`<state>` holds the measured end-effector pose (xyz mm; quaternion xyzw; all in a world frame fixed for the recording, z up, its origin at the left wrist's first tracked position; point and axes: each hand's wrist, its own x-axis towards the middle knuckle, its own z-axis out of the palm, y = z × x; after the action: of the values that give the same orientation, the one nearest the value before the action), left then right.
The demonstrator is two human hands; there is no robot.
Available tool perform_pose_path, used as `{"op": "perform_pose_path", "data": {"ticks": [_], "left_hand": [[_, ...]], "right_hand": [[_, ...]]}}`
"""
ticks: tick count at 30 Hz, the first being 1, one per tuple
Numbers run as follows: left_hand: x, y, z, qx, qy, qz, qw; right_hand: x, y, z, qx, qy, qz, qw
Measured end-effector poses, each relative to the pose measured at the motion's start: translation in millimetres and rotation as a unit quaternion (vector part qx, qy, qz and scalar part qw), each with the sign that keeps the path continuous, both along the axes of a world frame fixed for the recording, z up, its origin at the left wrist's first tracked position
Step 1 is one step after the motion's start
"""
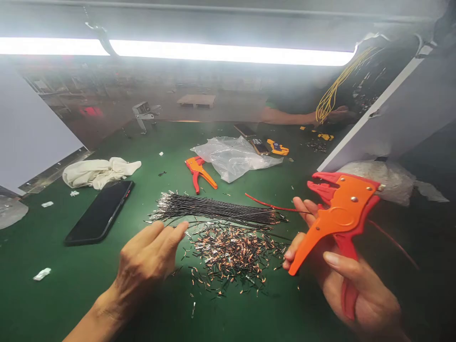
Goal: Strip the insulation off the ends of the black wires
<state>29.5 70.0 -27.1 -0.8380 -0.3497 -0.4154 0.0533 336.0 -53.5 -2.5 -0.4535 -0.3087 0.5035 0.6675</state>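
Note:
My right hand [374,289] holds a wire stripper [347,204] with an orange and red body, its jaws pointing left and apart. The fingers behind the tool are partly hidden. A thin red wire [267,203] reaches toward these fingers; whether they grip it I cannot tell. At the near left end of a bundle of black wires [213,207], my left hand [149,251] is closed in a pinch, with a thin black wire at its fingertips. The bundle has silvery terminals on the left and bare copper on the right. Below it lies a heap of wire offcuts [231,251].
A second wire stripper [200,173] lies beside a clear plastic bag [237,159]. On the left are a black phone [101,213] and white gloves [99,173]. Across the table a co-worker's arm [288,116] is near yellow wires [331,97]. A white panel [384,107] stands right.

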Motion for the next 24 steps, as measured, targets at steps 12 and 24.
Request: {"op": "perform_pose_path", "data": {"ticks": [12,24], "left_hand": [[11,-4,20.9,-0.523,-0.239,-0.076,0.815],[29,-21,1.9,-0.682,-0.384,-0.203,0.589]], "right_hand": [[-22,-13,-5.1,-0.041,-0.016,0.212,0.976],[-34,-9,-18.4,-0.04,0.095,0.318,0.942]]}}
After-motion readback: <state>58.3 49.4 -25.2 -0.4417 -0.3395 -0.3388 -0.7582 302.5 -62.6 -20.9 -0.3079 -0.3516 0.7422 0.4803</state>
